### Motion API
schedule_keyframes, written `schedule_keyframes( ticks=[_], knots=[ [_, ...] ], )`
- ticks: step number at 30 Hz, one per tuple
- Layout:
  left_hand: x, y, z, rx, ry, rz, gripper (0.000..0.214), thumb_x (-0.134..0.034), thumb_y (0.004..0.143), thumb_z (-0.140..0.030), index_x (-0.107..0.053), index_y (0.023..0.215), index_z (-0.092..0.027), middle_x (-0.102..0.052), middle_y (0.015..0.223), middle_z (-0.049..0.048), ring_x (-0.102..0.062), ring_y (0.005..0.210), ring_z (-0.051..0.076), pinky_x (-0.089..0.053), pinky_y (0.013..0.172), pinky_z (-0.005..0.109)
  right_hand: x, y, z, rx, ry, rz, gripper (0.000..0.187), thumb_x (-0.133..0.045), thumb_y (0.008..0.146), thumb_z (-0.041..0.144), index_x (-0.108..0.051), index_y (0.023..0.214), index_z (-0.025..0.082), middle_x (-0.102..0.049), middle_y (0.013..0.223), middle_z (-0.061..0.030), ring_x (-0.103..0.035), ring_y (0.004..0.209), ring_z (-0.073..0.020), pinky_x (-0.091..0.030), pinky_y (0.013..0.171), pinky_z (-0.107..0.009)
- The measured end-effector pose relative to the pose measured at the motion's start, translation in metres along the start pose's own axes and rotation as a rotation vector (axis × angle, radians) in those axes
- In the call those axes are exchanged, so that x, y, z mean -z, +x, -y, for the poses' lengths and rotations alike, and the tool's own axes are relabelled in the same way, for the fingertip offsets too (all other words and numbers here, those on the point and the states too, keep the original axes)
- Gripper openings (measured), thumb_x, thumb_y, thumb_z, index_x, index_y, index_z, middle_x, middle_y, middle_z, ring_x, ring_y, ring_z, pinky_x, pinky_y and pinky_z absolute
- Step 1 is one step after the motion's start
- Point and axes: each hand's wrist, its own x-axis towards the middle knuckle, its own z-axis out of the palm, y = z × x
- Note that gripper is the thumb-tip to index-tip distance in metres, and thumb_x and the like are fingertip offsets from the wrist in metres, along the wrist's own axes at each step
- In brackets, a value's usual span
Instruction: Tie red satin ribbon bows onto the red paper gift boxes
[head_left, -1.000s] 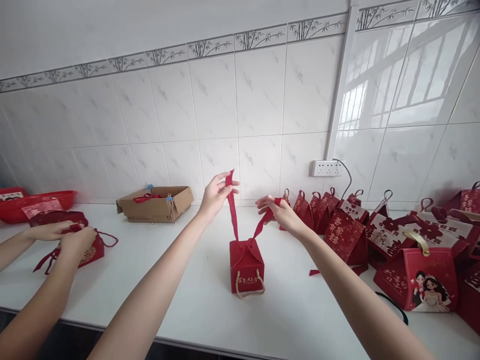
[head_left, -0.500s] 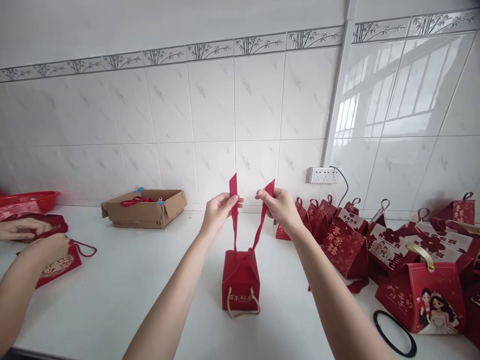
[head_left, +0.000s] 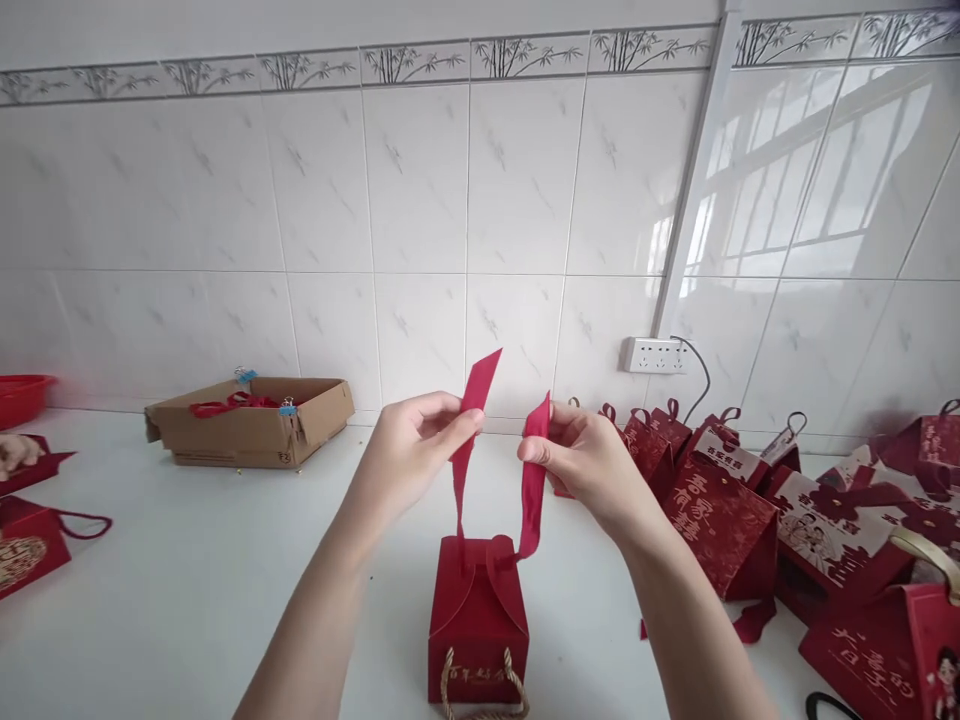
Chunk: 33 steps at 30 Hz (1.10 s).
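Observation:
A small red gift box [head_left: 478, 615] with gold lettering and a twisted gold rope handle [head_left: 450, 688] stands upright on the white table. A red ribbon [head_left: 532, 510] threads through its top flaps, both ends pulled upward. Above the box, my left hand [head_left: 424, 445] pinches one ribbon end between thumb and fingers, its slanted tip sticking up. To the right, my right hand [head_left: 581, 450] pinches the other end, which bends loosely down to the flap.
Several decorated red gift boxes [head_left: 720, 520] crowd the right side. At the back left sits a cardboard box [head_left: 232, 440] holding red ribbon. A co-worker's hand [head_left: 19, 452] is at the far left, near a red box [head_left: 34, 545]. A power strip [head_left: 656, 355] is on the tiled wall.
The view has moved closer to the gift box. Both hands still hold the ribbon ends; the left end now leans right, and the right end hangs slacker.

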Motion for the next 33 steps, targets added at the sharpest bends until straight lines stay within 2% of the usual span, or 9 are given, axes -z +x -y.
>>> schedule_keyframes(
  ticks=[5, 11, 14, 17, 20, 23, 27, 30, 33],
  knots=[
    [-0.003, -0.002, 0.0, 0.02, 0.047, 0.188, 0.025, -0.056, 0.078, -0.042, -0.062, 0.071, -0.019, -0.057, 0.065, -0.0009, -0.051, 0.058, 0.011, -0.037, 0.052, 0.023, 0.002, 0.001, -0.002, 0.074, -0.029, -0.131, 0.031, -0.078, 0.059, 0.041, -0.062, 0.065, 0.016, -0.041, 0.049, 0.0065, -0.026, 0.042, -0.0035, -0.02, 0.038, -0.019],
    [-0.007, -0.001, 0.002, 0.088, -0.11, 0.333, 0.026, -0.05, 0.083, -0.042, -0.058, 0.072, -0.019, -0.047, 0.058, -0.0043, -0.042, 0.047, 0.007, -0.036, 0.05, 0.022, -0.003, 0.001, -0.004, 0.082, 0.025, -0.063, 0.026, -0.066, 0.075, 0.042, -0.06, 0.071, 0.017, -0.039, 0.051, 0.0067, -0.024, 0.039, -0.0018, -0.017, 0.035, -0.018],
    [-0.008, 0.0, 0.003, 0.074, -0.156, 0.304, 0.023, -0.052, 0.082, -0.041, -0.061, 0.075, -0.02, -0.051, 0.059, -0.0036, -0.047, 0.045, 0.008, -0.04, 0.052, 0.024, -0.006, -0.001, -0.002, 0.083, 0.044, -0.062, 0.024, -0.066, 0.075, 0.041, -0.06, 0.077, 0.017, -0.042, 0.056, 0.006, -0.022, 0.038, -0.001, -0.017, 0.034, -0.017],
    [-0.009, -0.002, 0.002, 0.055, -0.117, 0.202, 0.024, -0.054, 0.079, -0.042, -0.063, 0.073, -0.021, -0.053, 0.058, -0.003, -0.043, 0.037, 0.008, -0.036, 0.045, 0.025, -0.008, -0.002, 0.0, 0.112, -0.011, -0.156, 0.026, -0.069, 0.072, 0.041, -0.061, 0.082, 0.018, -0.046, 0.058, 0.0047, -0.024, 0.039, -0.0017, -0.018, 0.033, -0.017],
    [-0.009, -0.005, -0.001, 0.022, -0.019, 0.088, 0.027, -0.055, 0.078, -0.044, -0.064, 0.067, -0.021, -0.047, 0.049, -0.0033, -0.035, 0.033, 0.008, -0.027, 0.038, 0.026, -0.008, -0.004, 0.002, 0.158, -0.081, -0.239, 0.027, -0.07, 0.07, 0.043, -0.06, 0.076, 0.019, -0.045, 0.055, 0.0047, -0.026, 0.039, -0.0028, -0.02, 0.032, -0.018],
    [-0.01, -0.009, -0.005, -0.013, 0.051, 0.035, 0.029, -0.054, 0.079, -0.044, -0.062, 0.064, -0.021, -0.042, 0.046, -0.0034, -0.035, 0.033, 0.008, -0.023, 0.037, 0.026, -0.008, -0.007, 0.004, 0.197, -0.103, -0.286, 0.025, -0.07, 0.071, 0.042, -0.06, 0.074, 0.02, -0.048, 0.056, 0.0043, -0.028, 0.038, -0.0029, -0.022, 0.032, -0.018],
    [-0.013, -0.012, -0.007, -0.046, 0.075, 0.069, 0.033, -0.051, 0.081, -0.042, -0.055, 0.057, -0.02, -0.04, 0.046, -0.0033, -0.037, 0.035, 0.008, -0.024, 0.037, 0.025, -0.009, -0.008, 0.006, 0.228, -0.157, -0.3, 0.024, -0.068, 0.072, 0.042, -0.061, 0.074, 0.019, -0.056, 0.063, 0.0015, -0.038, 0.038, -0.0039, -0.029, 0.032, -0.018],
    [-0.014, -0.013, -0.007, -0.046, 0.04, 0.15, 0.033, -0.05, 0.082, -0.041, -0.053, 0.056, -0.019, -0.046, 0.048, -0.0018, -0.043, 0.039, 0.01, -0.026, 0.037, 0.024, -0.009, -0.008, 0.007, 0.258, -0.191, -0.282, 0.022, -0.067, 0.072, 0.04, -0.061, 0.074, 0.019, -0.06, 0.068, -0.0005, -0.051, 0.046, -0.0083, -0.036, 0.034, -0.018],
    [-0.014, -0.015, -0.008, -0.034, -0.001, 0.193, 0.031, -0.05, 0.081, -0.039, -0.054, 0.058, -0.019, -0.053, 0.052, 0.0001, -0.049, 0.044, 0.012, -0.03, 0.038, 0.024, -0.01, -0.01, 0.009, 0.274, -0.194, -0.247, 0.02, -0.064, 0.075, 0.039, -0.062, 0.074, 0.019, -0.061, 0.067, -0.0007, -0.056, 0.05, -0.0108, -0.04, 0.034, -0.019]
  ],
)
